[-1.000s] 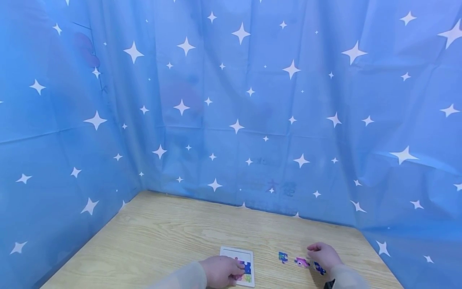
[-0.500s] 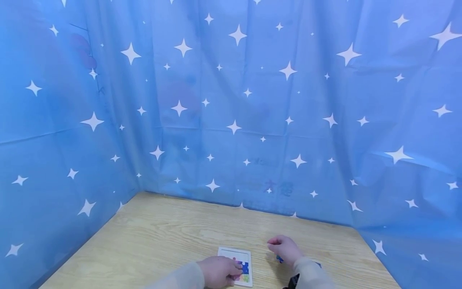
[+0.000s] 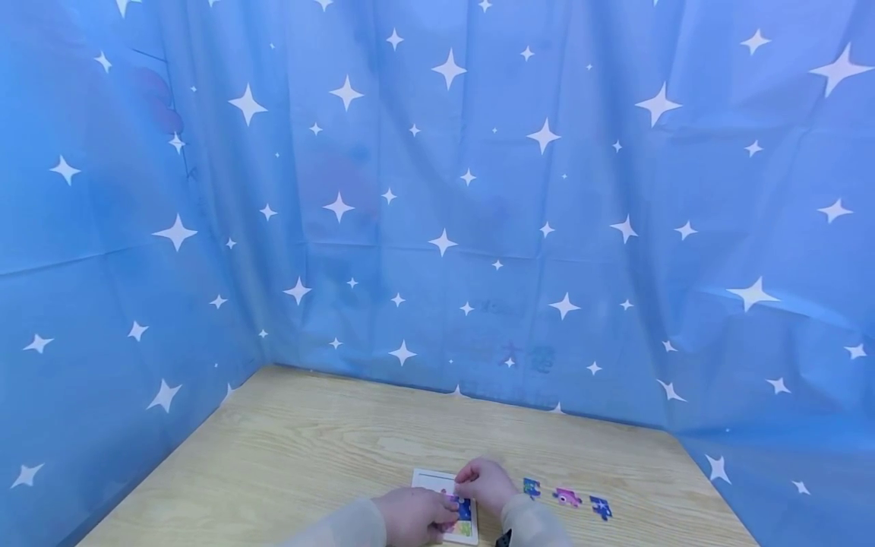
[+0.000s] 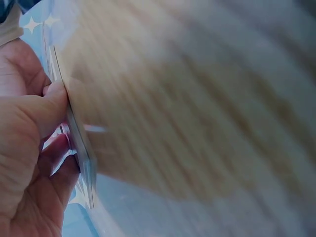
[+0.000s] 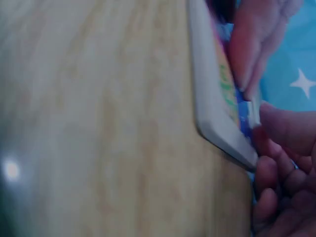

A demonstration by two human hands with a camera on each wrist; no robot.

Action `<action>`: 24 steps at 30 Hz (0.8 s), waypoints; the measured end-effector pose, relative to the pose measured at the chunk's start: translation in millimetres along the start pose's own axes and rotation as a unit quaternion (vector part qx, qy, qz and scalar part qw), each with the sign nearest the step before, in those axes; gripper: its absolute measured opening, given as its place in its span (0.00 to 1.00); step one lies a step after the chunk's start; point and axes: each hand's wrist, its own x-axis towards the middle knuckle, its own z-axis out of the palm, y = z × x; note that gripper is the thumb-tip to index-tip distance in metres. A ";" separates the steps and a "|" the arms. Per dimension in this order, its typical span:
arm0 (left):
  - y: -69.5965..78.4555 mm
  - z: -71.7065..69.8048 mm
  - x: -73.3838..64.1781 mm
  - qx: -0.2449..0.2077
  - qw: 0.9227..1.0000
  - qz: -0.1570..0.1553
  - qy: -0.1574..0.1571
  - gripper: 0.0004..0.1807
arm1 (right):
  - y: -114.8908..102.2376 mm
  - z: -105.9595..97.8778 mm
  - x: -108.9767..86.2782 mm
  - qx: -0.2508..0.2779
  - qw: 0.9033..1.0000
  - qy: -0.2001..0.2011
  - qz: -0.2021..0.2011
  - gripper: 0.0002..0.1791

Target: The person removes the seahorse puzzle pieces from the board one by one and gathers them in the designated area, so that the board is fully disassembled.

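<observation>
A white-framed jigsaw tray [image 3: 429, 479] lies on the wooden table, partly filled with colourful pieces. My left hand [image 3: 413, 515] grips its left side, fingers over the fitted pieces; in the left wrist view the thumb lies along the tray edge [image 4: 81, 143]. Over the tray's right part is my right hand [image 3: 488, 484], thumb and forefinger pinched together. A puzzle piece seems to be between them, mostly hidden by the fingers. In the right wrist view, that hand [image 5: 289, 153] is beside the tray corner [image 5: 210, 121], close to the left hand's fingers [image 5: 252, 49].
Three loose puzzle pieces lie right of the tray: a blue-green one [image 3: 531, 488], a pink one with an eye [image 3: 567, 497] and a dark blue one [image 3: 601, 507]. A blue star-patterned curtain [image 3: 437, 228] stands behind and left of the table [image 3: 328, 425].
My right hand has moved left from beside the loose pieces, passing over them, to the tray. The left hand has stayed on the tray. The three loose pieces remain in place.
</observation>
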 end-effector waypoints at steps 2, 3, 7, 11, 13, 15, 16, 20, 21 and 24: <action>0.5 0.3 0.2 0.009 1.000 0.009 0.006 0.22 | 0.5 1.5 -0.3 0.002 1.000 0.002 0.008 0.05; 0.8 0.3 0.1 0.013 1.000 0.013 0.009 0.22 | 0.6 1.6 -0.5 0.005 1.000 0.002 0.011 0.05; 1.2 0.3 0.0 0.032 0.999 0.028 0.022 0.22 | -1.9 1.3 -2.1 0.011 1.000 -0.002 0.012 0.07; 1.7 -0.9 0.4 0.031 0.999 0.034 0.026 0.21 | -3.7 2.2 -2.3 0.009 1.000 -0.002 0.021 0.07; 1.3 -0.3 0.6 0.033 0.998 0.043 0.039 0.20 | -5.0 2.2 -2.2 0.008 0.999 -0.003 0.031 0.07; 0.0 0.2 0.2 0.034 0.996 0.057 0.052 0.19 | -6.3 2.3 -2.3 0.010 0.999 -0.005 0.038 0.07; -0.8 0.4 -0.6 0.032 0.996 0.064 0.057 0.19 | -6.8 2.5 -2.5 0.009 0.999 -0.005 0.041 0.07; -4.9 -0.9 -7.3 0.038 0.994 0.087 0.059 0.18 | -7.0 4.5 -2.6 0.010 0.999 0.000 0.043 0.07; -5.9 -1.8 -10.4 0.035 0.994 0.087 0.056 0.18 | -6.8 5.0 -2.5 0.008 0.999 0.001 0.043 0.08; -9.4 -3.3 -20.1 0.041 0.994 0.091 0.052 0.16 | -5.9 5.2 -2.4 0.003 0.999 0.006 0.043 0.08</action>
